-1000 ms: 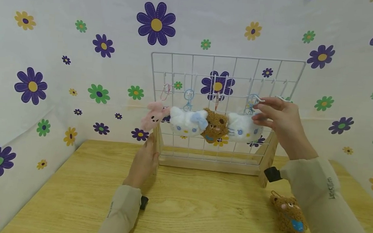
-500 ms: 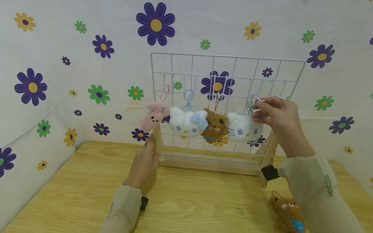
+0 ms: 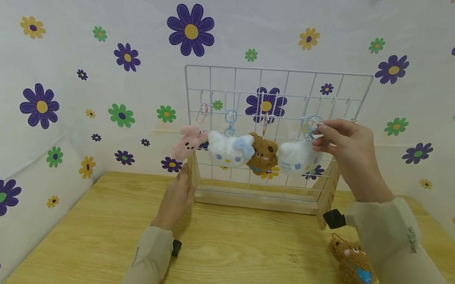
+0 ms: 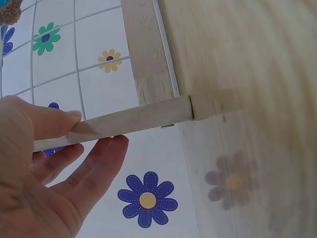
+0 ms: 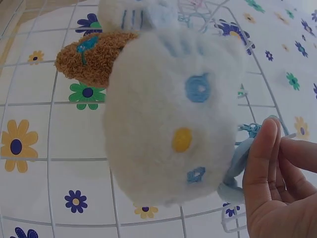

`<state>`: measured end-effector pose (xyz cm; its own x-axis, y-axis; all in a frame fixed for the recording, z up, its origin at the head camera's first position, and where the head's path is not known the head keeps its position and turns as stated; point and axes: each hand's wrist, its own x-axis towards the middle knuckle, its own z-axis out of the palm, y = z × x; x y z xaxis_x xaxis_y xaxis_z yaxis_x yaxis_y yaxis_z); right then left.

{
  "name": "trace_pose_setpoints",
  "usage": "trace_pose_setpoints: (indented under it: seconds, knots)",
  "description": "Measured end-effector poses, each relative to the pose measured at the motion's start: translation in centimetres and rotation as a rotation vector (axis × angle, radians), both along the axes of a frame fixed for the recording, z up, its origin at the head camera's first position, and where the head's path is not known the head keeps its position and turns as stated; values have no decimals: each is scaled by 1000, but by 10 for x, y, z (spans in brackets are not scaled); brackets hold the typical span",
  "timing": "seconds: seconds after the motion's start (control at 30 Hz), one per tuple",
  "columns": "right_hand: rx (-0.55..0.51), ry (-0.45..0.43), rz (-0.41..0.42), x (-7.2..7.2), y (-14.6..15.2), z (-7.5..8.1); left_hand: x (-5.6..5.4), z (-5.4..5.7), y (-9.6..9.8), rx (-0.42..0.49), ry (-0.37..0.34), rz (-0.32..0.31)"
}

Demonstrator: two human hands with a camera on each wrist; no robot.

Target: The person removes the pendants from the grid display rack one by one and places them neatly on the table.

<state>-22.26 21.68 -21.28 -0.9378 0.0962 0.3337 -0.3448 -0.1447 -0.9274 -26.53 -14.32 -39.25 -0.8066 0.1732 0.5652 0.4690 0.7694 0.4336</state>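
My left hand (image 3: 174, 201) grips the wooden side post (image 4: 143, 115) of a white wire grid rack (image 3: 279, 69), thumb on one side and fingers on the other. My right hand (image 3: 346, 151) pinches the light blue key ring (image 3: 314, 121) of a white cat plush keychain (image 3: 298, 157) at a white hook on the grid's right part. The fingertips hide part of the ring. In the right wrist view the plush shows its blue eyes and yellow nose, with its blue bow (image 5: 233, 171) partly behind the fingers.
Along the grid hang a pink bunny plush (image 3: 188, 143), another white cat plush (image 3: 230, 150) and a brown bear plush (image 3: 263, 153). A second brown bear plush (image 3: 354, 265) lies on the wooden table (image 3: 244, 251), beside the right forearm. Behind the rack is a flowered cloth backdrop (image 3: 149, 15).
The right hand has shifted slightly right with the key ring, and the white cat plush under it has turned and tilted. The left hand stays on the post.
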Motion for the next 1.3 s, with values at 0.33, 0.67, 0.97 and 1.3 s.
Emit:
trace_pose_setpoints:
  seconds: [0.33,0.67,0.97,1.3]
  knots:
    - [-36,41,67,10,6,-8,-1,-1,-1,-2,-10,5]
    - [-91,132,102,17,12,-11,-1,-3,-1,1,-6,1]
    - [8,165,9,20,13,-20,-1,0,-1,13,-24,5]
    - [347,110,-261,23,21,-33,-1,-1,-1,11,-18,4]
